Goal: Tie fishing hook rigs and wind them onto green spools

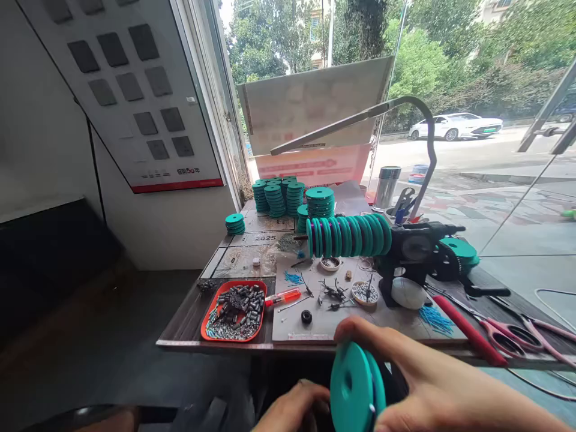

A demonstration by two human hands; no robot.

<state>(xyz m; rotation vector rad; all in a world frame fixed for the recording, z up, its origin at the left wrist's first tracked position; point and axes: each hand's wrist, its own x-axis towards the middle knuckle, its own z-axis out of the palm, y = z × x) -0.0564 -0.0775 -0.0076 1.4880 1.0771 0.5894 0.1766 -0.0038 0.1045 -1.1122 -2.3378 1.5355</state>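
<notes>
My right hand grips a teal line spool by its edge, low in front of the table. The spool has a round hole in its face and a groove around its rim. Beside it on the left is my left hand, fingers curled and partly cut off by the frame's bottom; what they hold is hidden. Beyond the hands, a row of teal spools sits on the spindle of a black hand-cranked winder. More teal spools stand stacked at the back of the table.
A red tray of small metal parts stands at the left front. Along the right edge lie scissors and a red rod-shaped thing. A small dish of beads, blue pieces and a black ring lie between.
</notes>
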